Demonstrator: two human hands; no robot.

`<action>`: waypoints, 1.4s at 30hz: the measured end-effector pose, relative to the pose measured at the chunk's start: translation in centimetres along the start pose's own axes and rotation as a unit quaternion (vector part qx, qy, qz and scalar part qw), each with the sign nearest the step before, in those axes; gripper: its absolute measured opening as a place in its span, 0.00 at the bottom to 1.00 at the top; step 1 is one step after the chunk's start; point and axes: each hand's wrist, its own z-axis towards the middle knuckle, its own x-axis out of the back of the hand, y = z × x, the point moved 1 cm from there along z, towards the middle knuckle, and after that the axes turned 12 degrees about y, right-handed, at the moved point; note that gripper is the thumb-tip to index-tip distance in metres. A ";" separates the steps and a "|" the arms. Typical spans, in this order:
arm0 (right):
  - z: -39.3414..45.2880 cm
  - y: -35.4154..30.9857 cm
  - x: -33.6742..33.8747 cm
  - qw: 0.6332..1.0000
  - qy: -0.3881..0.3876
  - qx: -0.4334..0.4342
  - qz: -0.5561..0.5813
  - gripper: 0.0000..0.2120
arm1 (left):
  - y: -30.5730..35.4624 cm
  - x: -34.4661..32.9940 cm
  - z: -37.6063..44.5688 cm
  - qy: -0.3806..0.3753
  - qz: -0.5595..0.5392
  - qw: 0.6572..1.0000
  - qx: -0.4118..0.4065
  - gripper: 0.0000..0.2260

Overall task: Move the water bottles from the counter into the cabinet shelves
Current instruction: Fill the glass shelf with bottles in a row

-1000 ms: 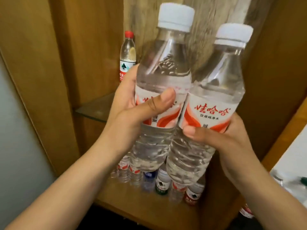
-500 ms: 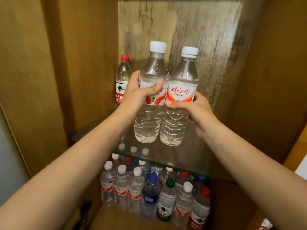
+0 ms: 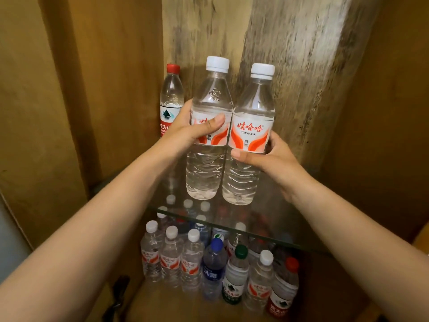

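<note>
I hold two clear water bottles with white caps and red-and-white labels upright, side by side, inside the wooden cabinet. My left hand (image 3: pixel 192 131) grips the left bottle (image 3: pixel 210 96) around its label. My right hand (image 3: pixel 267 156) grips the right bottle (image 3: pixel 251 108) just below its label. Both bottle bases hang low over the glass shelf (image 3: pixel 267 219); whether they touch it I cannot tell. A red-capped bottle (image 3: pixel 170 101) stands on that shelf at the back left, just behind my left hand.
Below the glass shelf, several bottles stand in rows on the cabinet floor, among them a blue-capped bottle (image 3: pixel 213 268) and a green-capped bottle (image 3: pixel 235 275). Wooden side walls (image 3: pixel 69 101) close in left and right. The glass shelf's right half is bare.
Both hands have carried the two bottles away from the camera, deeper into the cabinet and down toward the glass shelf. The grips are unchanged.
</note>
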 end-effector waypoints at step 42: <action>14.0 5.5 -8.0 0.964 0.078 0.003 -0.253 0.48 | -11.2 -0.7 11.2 0.284 0.395 0.873 -0.033 0.39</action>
